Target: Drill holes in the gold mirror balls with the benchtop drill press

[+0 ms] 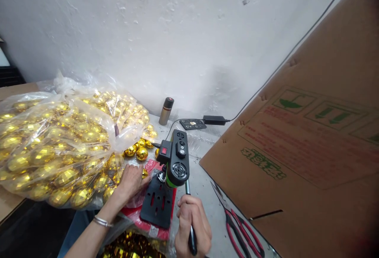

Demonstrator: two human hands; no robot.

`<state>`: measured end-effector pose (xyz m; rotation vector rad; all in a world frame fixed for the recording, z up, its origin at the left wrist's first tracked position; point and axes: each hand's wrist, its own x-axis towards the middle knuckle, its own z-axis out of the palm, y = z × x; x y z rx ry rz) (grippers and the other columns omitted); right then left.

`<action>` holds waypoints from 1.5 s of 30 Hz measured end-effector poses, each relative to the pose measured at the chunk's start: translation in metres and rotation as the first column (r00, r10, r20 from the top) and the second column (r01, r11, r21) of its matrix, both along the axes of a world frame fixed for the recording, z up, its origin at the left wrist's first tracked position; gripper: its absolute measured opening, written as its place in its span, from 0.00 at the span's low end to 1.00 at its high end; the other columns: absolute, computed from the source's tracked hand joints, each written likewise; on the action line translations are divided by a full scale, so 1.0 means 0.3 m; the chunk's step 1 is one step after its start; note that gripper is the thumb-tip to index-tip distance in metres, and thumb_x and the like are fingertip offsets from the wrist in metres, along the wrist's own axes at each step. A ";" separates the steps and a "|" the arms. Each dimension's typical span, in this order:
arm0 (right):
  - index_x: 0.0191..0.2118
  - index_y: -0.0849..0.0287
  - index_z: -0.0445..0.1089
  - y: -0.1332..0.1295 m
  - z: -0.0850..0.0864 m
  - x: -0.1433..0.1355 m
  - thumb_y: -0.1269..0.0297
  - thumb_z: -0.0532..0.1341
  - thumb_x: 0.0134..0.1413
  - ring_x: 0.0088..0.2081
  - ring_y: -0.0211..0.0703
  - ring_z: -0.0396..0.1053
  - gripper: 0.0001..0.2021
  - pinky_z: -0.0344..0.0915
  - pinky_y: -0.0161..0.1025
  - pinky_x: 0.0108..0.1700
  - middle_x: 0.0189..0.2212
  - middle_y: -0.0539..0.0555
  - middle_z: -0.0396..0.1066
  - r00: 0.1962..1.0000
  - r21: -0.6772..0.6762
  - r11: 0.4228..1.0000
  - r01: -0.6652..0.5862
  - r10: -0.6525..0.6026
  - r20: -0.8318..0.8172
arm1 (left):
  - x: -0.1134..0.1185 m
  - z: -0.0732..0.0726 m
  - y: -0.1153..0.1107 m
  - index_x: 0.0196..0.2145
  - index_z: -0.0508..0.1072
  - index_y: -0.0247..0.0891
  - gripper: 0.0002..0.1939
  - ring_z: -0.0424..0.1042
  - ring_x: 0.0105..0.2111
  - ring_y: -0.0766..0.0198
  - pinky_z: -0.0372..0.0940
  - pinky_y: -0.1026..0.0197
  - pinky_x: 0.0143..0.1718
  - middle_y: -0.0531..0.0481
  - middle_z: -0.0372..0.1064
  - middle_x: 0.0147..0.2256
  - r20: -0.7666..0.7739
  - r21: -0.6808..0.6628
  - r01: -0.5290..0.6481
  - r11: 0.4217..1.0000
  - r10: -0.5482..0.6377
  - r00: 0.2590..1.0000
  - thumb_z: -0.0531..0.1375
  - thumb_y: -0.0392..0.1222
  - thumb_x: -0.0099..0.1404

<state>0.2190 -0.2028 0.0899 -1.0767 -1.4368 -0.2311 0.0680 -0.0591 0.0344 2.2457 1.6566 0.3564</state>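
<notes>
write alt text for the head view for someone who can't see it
A person's right hand grips the black lever of a small bench drill press, while the left hand rests beside its base by a clear bag of gold faceted balls. Red-handled scissors lie to the right, near a big cardboard sheet.

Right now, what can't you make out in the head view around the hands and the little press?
- Left hand: fingertips hidden among the gold balls and plastic bag; what they grip is unclear.
- Press: working tip hidden behind its own head.
- Lever: lower end covered by the right hand.
- Pliers: handles cut off by the bottom edge.
- Cardboard box: printed text too blurred to read.
</notes>
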 end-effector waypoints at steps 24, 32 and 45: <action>0.33 0.57 0.63 0.001 0.055 0.002 0.81 0.53 0.67 0.28 0.33 0.67 0.13 0.65 0.30 0.30 0.28 0.48 0.65 0.999 -0.032 0.999 -0.015 0.015 -0.028 | 0.047 -0.225 -0.230 0.63 0.68 0.39 0.28 0.76 0.59 0.41 0.71 0.37 0.62 0.34 0.75 0.59 0.646 0.028 0.194 0.981 -0.165 0.745 0.64 0.47 0.68; 0.32 0.57 0.65 -0.007 0.060 0.000 0.79 0.54 0.66 0.28 0.34 0.69 0.13 0.65 0.31 0.30 0.27 0.49 0.68 0.999 -0.044 0.999 -0.002 0.000 -0.037 | 0.021 -0.238 -0.265 0.66 0.67 0.38 0.30 0.70 0.64 0.38 0.67 0.34 0.66 0.31 0.70 0.63 0.583 0.106 0.301 0.948 -0.304 0.753 0.63 0.43 0.68; 0.30 0.57 0.63 0.011 0.113 -0.032 0.77 0.53 0.71 0.25 0.32 0.65 0.15 0.61 0.30 0.28 0.25 0.47 0.63 0.988 -0.052 0.998 0.045 -0.052 -0.142 | 0.052 -0.221 -0.242 0.65 0.67 0.37 0.30 0.74 0.60 0.41 0.70 0.38 0.63 0.33 0.73 0.60 0.620 0.021 0.348 0.937 -0.285 0.731 0.64 0.40 0.67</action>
